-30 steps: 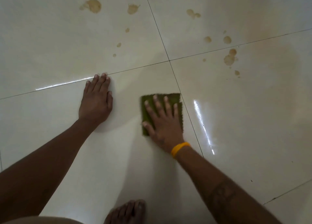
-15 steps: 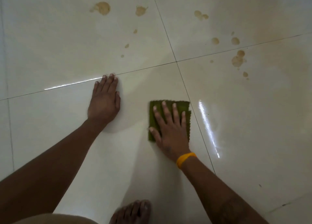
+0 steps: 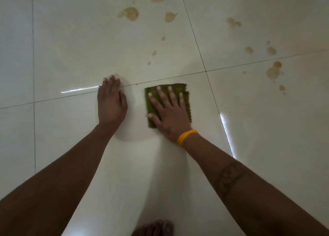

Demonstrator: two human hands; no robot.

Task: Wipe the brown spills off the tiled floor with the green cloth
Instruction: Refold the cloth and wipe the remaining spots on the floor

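tiled floor, brown spills, right hand flat on green cloth

Green cloth is lying flat, folded square, just below the grout line on the glossy tiled floor, while brown spills are sitting scattered beyond it.
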